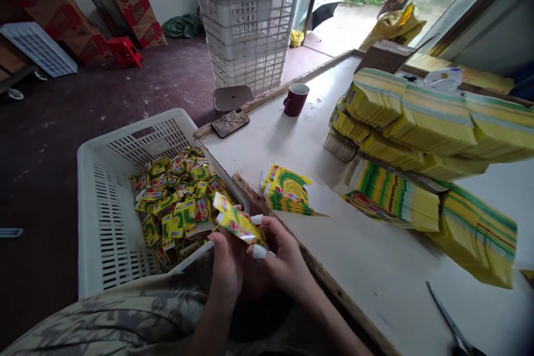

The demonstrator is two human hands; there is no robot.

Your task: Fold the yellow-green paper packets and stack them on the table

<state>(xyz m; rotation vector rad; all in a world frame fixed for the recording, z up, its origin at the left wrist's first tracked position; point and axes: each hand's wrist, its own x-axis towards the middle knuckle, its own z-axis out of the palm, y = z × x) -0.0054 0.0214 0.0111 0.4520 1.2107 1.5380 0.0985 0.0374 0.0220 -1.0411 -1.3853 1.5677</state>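
A small yellow-and-green printed carton [237, 223] is held between my two hands above my lap, its flap end raised toward the upper left. My left hand [227, 264] grips it from the left and below, thumb up along its side. On the other side, my right hand [283, 253] pinches its lower end; white tape wraps some of the fingertips. A short pile of flat yellow cartons [287, 186] lies on the table just beyond my hands. To the left stands a white plastic crate [89, 217] holding many folded small cartons [179, 206].
Stacked bundles of flat cartons [429, 117] cover the table's [334, 256] right side. Scissors [448, 320] lie at the near right. A mug [297, 101] and a phone [230, 122] rest toward the far left edge. Tall stacked crates [250, 22] stand behind, beside a stool [232, 98].
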